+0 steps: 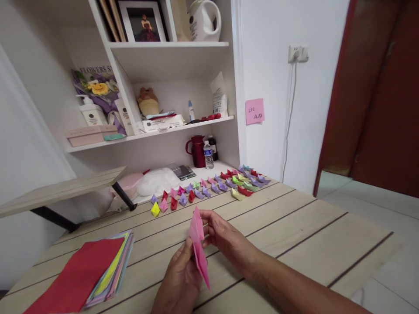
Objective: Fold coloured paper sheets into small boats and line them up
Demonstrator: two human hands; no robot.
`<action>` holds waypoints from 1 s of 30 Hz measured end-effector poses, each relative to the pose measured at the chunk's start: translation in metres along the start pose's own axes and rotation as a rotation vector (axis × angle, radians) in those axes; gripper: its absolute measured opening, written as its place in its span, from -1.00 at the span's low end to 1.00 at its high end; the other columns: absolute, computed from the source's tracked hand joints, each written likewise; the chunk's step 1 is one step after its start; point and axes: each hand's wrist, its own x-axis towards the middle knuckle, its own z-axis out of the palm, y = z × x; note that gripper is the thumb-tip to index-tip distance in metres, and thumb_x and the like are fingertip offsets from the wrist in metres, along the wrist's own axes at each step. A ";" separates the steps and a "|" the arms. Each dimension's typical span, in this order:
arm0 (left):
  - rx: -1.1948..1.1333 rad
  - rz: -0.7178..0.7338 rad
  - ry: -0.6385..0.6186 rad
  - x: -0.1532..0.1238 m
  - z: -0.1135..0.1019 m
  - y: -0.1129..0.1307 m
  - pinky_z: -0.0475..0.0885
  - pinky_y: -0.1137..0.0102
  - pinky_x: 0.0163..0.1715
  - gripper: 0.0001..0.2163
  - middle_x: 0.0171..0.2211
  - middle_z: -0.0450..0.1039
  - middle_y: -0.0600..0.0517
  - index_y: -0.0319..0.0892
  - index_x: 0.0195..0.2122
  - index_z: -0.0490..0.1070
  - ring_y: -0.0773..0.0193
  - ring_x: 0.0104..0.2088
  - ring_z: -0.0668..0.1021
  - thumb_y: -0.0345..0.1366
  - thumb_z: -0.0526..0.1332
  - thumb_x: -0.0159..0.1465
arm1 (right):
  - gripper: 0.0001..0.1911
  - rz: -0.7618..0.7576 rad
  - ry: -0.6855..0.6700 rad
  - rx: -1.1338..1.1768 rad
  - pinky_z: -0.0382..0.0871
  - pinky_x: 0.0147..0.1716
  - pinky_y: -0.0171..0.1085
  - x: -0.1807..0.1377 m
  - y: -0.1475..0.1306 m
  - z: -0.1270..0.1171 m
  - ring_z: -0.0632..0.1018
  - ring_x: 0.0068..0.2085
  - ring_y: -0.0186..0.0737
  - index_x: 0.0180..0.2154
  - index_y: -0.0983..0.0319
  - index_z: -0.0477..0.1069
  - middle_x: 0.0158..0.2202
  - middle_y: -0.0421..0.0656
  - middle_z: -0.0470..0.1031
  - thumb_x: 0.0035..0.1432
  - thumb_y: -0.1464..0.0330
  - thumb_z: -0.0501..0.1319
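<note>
A folded pink paper piece stands on edge above the wooden table, held between both hands. My left hand pinches its lower part from below. My right hand pinches its upper edge from the right, fingers closed on the paper. A stack of coloured paper sheets, red on top, lies to the left of my hands.
Several small folded paper boats in many colours stand in rows along the table's far edge. Behind them are white shelves with bottles, a red jug and a water bottle. A raised wooden board juts in at left.
</note>
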 end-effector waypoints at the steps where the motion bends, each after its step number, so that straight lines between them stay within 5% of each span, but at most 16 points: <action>1: 0.006 -0.006 0.002 0.001 0.000 0.000 0.49 0.49 -0.44 -0.96 -0.53 0.51 0.06 -0.22 -0.35 0.55 0.40 -0.53 0.53 -0.37 0.34 0.19 | -0.54 -0.011 -0.008 -0.012 0.25 -0.18 -0.25 -0.001 -0.001 0.000 0.43 -0.23 -0.22 0.05 0.14 0.39 -0.24 -0.16 0.44 0.21 0.05 0.23; 5: 0.035 -0.020 -0.009 0.004 -0.002 -0.002 0.47 0.49 -0.44 -0.92 -0.54 0.49 0.07 -0.22 -0.47 0.52 0.43 -0.57 0.49 -0.38 0.38 0.13 | -0.60 -0.037 -0.005 -0.031 0.22 -0.17 -0.27 -0.003 -0.004 0.000 0.42 -0.23 -0.25 0.04 0.15 0.41 -0.24 -0.19 0.43 0.18 0.20 0.29; 11: 0.084 -0.043 -0.020 0.007 -0.006 -0.005 0.44 0.49 -0.42 -0.84 -0.56 0.43 0.09 -0.27 -0.39 0.54 0.44 -0.54 0.46 -0.40 0.46 0.02 | -0.65 -0.010 0.051 -0.021 0.23 -0.22 -0.25 -0.002 -0.009 0.003 0.40 -0.31 -0.27 -0.02 0.18 0.45 -0.32 -0.20 0.41 0.17 0.20 0.27; 22: 0.122 -0.052 -0.029 0.008 -0.002 -0.006 0.42 0.50 -0.47 -0.85 -0.63 0.38 0.13 -0.23 -0.51 0.49 0.45 -0.60 0.42 -0.34 0.43 0.09 | -0.74 -0.002 0.212 -0.038 0.24 -0.25 -0.28 -0.001 -0.019 0.003 0.38 -0.33 -0.28 -0.16 0.18 0.50 -0.36 -0.24 0.42 0.05 0.33 0.31; 30: 0.147 -0.035 -0.058 0.007 -0.001 -0.005 0.45 0.49 -0.43 -0.86 -0.54 0.51 0.08 -0.21 -0.34 0.55 0.39 -0.55 0.51 -0.36 0.43 0.07 | -0.65 -0.009 0.244 -0.081 0.21 -0.29 -0.29 0.000 -0.019 0.002 0.35 -0.38 -0.30 -0.11 0.18 0.49 -0.41 -0.27 0.37 -0.02 0.38 0.29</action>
